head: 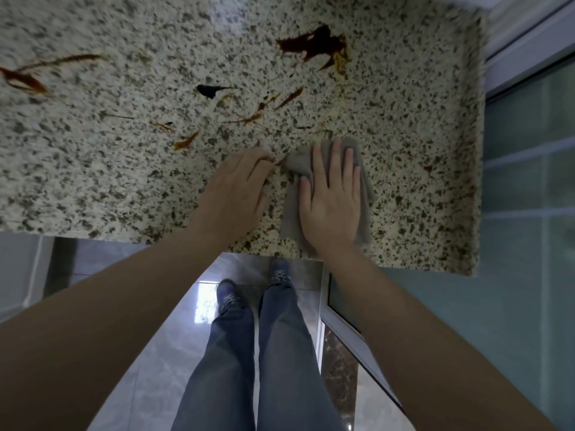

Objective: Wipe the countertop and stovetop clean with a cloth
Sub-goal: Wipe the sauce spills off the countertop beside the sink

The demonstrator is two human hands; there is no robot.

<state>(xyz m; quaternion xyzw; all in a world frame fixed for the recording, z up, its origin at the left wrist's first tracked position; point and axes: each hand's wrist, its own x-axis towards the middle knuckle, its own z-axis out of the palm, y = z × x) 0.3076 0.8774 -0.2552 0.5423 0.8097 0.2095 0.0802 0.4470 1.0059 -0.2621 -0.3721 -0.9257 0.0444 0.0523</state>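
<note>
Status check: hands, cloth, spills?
Right hand flat on cloth, near counter edge. Left hand at cloth corner, grip unclear. Spills unwiped. Nothing in the way.

Cloth (pixel 326 194) mostly hidden under right hand (pixel 331 200). Left hand (pixel 236 185) fingertips curled under, can't tell if they pinch cloth corner. Countertop (pixel 124 169) cut off at left and far edge. Brown smear (pixel 21 79) cut by left edge. Whole picture blurry.
</note>
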